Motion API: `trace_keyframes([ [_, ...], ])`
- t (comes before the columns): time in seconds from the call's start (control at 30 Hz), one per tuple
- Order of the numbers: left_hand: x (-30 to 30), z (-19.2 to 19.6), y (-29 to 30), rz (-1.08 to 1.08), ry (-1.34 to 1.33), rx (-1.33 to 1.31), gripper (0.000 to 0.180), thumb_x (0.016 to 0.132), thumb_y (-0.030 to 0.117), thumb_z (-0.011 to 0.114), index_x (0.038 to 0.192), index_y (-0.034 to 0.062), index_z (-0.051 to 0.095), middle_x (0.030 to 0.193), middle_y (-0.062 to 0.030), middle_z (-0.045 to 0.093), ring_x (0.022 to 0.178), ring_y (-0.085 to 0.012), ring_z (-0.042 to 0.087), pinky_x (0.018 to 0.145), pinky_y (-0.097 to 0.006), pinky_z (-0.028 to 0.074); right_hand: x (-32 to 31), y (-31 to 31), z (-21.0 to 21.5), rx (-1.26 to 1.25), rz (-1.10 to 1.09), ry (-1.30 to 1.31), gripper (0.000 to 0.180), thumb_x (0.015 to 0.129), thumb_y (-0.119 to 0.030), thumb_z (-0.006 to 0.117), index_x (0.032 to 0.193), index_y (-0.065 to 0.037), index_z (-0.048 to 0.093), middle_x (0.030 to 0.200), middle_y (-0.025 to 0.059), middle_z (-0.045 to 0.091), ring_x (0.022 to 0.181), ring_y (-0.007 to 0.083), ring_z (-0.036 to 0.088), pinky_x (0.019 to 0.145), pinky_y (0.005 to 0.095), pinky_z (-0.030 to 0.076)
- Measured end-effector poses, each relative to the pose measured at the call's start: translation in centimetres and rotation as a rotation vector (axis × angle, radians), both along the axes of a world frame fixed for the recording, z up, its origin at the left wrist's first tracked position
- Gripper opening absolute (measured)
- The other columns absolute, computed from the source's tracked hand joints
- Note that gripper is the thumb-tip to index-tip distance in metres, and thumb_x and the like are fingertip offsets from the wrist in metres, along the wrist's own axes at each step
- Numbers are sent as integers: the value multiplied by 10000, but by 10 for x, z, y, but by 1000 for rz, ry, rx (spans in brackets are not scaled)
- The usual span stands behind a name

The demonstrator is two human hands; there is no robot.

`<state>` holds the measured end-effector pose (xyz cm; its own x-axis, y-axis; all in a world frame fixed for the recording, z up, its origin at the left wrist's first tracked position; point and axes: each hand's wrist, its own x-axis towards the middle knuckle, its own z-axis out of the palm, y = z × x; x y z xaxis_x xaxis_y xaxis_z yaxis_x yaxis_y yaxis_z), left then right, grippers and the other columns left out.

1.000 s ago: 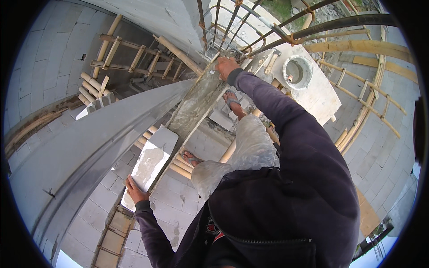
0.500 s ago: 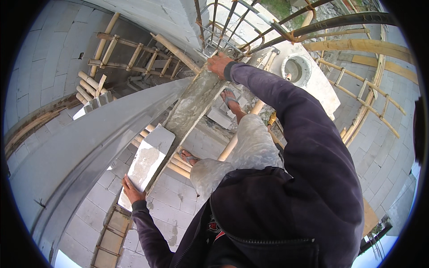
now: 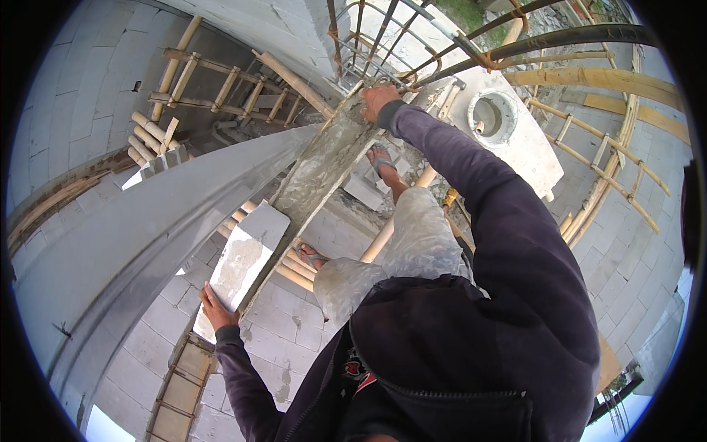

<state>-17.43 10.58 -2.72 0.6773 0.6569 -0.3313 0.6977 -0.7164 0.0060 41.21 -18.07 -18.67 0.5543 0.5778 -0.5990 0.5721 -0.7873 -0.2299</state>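
Little free room around the long mortar-smeared plank [image 3: 317, 173], gripped at its far end by the right hand [image 3: 378, 99] and at its near end by the left hand [image 3: 215, 309]. Hemmed on the left by the grey curved wall [image 3: 147, 221], touching the white block [image 3: 243, 261]. Crowded above by rusty rebar [image 3: 383, 44], below by bamboo scaffolding poles [image 3: 294, 269]. Open gap only right of the plank, toward the concrete slab [image 3: 530, 147].
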Motion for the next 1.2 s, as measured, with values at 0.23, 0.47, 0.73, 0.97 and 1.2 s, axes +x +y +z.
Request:
trace_keyframes([
  [0.23,4,4,-2,33,14,-35,1211,485,-34,820,1536,95,233,1416,-170,408,1292,-391,442,1068,-465,360,10,0,6,145,-113,-14,305,797,-141,691,1076,-19,684,1055,221,707,1030,369,681,864,437,553],
  [0.47,0,-1,3,2,10,1,1171,513,-27,793,1535,94,235,1418,-172,405,1300,-391,436,1062,-478,355,14,7,-33,129,-66,41,313,761,-146,720,1019,27,683,1036,262,692,1013,394,674,866,448,546],
  [0.73,-5,-4,6,21,23,-22,1293,455,-42,834,1562,121,187,1468,-227,362,1335,-432,411,1111,-453,371,10,18,-48,96,61,-3,318,789,-237,746,990,5,701,963,240,704,972,377,685,836,447,557],
  [0.97,2,3,2,19,20,-18,1192,496,-34,798,1535,99,229,1418,-161,401,1305,-383,431,1079,-475,346,-4,24,-43,80,-99,21,350,798,-245,763,1015,22,697,1043,236,702,1036,372,673,855,452,559],
  [1.2,4,2,3,27,35,-29,1214,485,-20,816,1539,97,227,1429,-166,394,1319,-380,420,1095,-473,333,-8,23,-31,-2,-203,70,236,844,-145,677,1051,-46,728,1153,174,697,1113,345,653,930,435,511],
])
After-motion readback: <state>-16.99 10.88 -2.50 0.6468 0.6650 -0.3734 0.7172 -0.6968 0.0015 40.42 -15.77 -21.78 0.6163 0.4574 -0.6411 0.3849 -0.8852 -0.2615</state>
